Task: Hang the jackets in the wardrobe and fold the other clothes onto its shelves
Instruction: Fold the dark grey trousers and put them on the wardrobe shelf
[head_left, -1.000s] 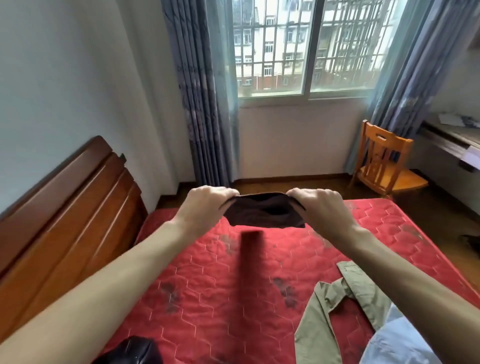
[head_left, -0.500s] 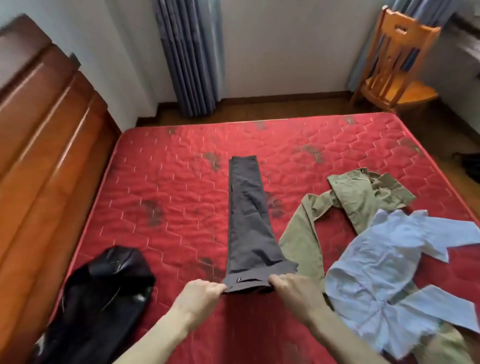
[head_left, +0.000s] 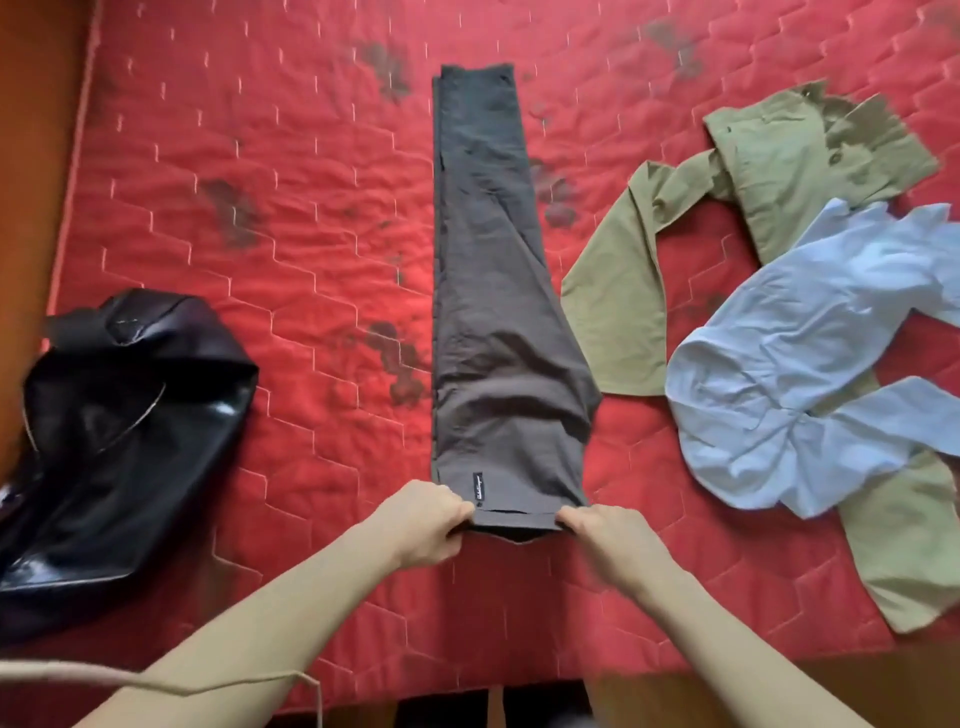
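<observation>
At the 6 o'clock edge of the bed, both hands grip the waistband of the dark grey trousers. The left hand has its fingers curled round the left corner of the band; the right hand pinches the right corner in the same manner.

The trousers lie flat on the red quilted mattress, legs stacked one on the other, and run from the hands toward 12 o'clock.

Step in hand, as judged: laying out and squaring the trousers prior to folding. The next move calls for carrying the waistband toward the hems at 12 o'clock, or the hems back toward 6 o'clock, with the edges kept aligned so the stacked legs do not slide apart.

At 9 o'clock, well apart from the trousers, lies a glossy black jacket. At 3 o'clock a pale blue shirt rests partly over an olive green garment, one sleeve of which lies just beside the trousers.

Compared with half a second ago, the trousers are in the same position and both hands retain their hold; the camera has tilted further down, so the floor and chair have left the view.
</observation>
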